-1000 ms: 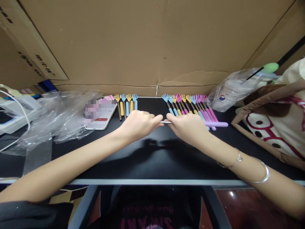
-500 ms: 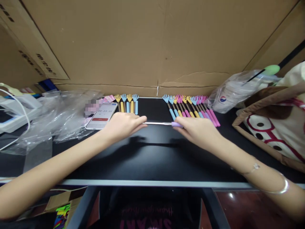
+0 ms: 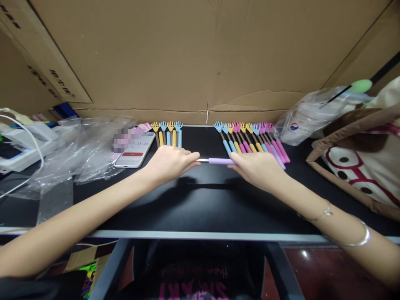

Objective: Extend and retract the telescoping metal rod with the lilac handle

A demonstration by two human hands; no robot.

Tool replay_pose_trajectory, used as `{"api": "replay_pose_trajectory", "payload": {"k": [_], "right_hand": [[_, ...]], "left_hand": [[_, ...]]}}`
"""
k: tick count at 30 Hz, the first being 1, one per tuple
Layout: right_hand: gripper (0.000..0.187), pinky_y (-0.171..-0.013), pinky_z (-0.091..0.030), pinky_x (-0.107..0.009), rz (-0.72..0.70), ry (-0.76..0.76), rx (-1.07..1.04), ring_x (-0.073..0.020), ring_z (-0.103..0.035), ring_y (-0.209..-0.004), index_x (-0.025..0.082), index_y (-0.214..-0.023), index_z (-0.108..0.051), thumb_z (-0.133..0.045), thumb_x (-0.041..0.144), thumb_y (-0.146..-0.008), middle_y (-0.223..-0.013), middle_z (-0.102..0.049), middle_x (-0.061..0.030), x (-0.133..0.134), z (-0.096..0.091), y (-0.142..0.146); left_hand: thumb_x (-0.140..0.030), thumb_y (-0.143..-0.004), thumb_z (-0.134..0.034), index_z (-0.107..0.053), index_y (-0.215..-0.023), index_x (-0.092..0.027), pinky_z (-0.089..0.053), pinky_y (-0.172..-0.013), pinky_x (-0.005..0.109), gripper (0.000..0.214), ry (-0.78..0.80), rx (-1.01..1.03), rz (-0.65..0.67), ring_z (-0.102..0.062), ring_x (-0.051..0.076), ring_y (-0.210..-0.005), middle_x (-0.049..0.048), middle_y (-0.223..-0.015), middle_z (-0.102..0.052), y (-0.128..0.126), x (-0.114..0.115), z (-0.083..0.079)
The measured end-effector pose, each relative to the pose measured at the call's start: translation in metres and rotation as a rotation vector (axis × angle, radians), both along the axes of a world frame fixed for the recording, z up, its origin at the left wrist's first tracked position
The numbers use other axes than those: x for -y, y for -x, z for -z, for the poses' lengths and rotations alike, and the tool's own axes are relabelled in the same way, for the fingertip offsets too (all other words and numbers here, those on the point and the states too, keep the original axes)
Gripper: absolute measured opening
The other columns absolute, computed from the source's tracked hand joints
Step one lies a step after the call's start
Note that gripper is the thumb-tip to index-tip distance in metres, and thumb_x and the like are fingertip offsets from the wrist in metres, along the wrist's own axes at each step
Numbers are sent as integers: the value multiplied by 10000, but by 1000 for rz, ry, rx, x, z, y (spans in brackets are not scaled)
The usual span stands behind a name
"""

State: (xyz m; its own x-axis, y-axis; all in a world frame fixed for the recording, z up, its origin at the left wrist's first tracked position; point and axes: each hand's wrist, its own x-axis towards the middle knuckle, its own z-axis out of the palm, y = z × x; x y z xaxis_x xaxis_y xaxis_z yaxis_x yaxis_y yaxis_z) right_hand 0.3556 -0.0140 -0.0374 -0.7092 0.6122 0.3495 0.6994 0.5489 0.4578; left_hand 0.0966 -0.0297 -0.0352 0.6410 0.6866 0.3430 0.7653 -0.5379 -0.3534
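Both my hands hold one telescopic back scratcher [image 3: 220,161] level above the black table. My left hand [image 3: 171,163] is closed around its far end, so the head is hidden in the fist. My right hand [image 3: 261,170] grips the outer end of the purple handle, and a short bit of shiny metal rod shows beside my left thumb. Behind my left hand lies a small row of blue and yellow back scratchers [image 3: 169,135]. A longer row of blue, yellow, pink and purple back scratchers [image 3: 250,141] lies behind my right hand.
Left of my left hand are a phone [image 3: 133,156] with a running timer, clear plastic bags [image 3: 90,146] and a white device [image 3: 31,146]. A bagged cup [image 3: 300,125] and a patterned bag [image 3: 350,166] stand right. Cardboard [image 3: 187,58] walls the back.
Less metal rod shows between my hands, and more of the purple handle is uncovered. My left hand has shifted slightly right; my right hand stays nearly in place.
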Motion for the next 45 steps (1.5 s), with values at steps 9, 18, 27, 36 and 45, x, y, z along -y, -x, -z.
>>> {"api": "replay_pose_trajectory", "payload": {"k": [9,18,27,36,45], "right_hand": [[356,-475,-96,-258,-73,-5,-65,-92,-473,-473,183,-764,-554,-305,371,-935,-590,-592,2,9,-3,20],[404,-486,-119,-253,-38,-59,-4,-83,-457,-478,194,-721,-563,-311,436,-923,-589,-592,3,-13,-6,-15],[349,-575,-246,-255,330,18,93,-142,-502,-671,200,-753,-545,-361,459,-896,-762,-631,-73,-45,-21,-151],[265,-571,-256,-250,485,76,96,-139,-469,-726,203,-741,-508,-458,433,-862,-796,-606,-87,-45,-24,-180],[290,-522,-193,-261,388,16,80,-137,-465,-644,198,-772,-523,-363,408,-893,-790,-623,-88,-34,-15,-137]], "left_hand": [[-453,-931,-324,-549,-797,-207,-109,-441,245,359,57,83,26,-577,136,-551,-2,-637,-614,-33,3,-2],[-385,-940,-324,-531,-787,-188,-191,-446,250,324,-51,-14,-2,-582,144,-591,17,-676,-623,7,-5,-3],[-388,-934,-265,-516,-719,-183,-201,-509,242,389,-177,-48,-152,-503,118,-637,-11,-659,-571,142,-13,-10],[-353,-926,-170,-492,-598,-217,-226,-503,291,480,-270,-84,-214,-503,110,-565,29,-586,-532,171,-13,-7],[-287,-920,-330,-557,-676,-225,-276,-507,273,339,-312,-107,-81,-535,125,-588,17,-599,-589,138,-21,-6]]}}
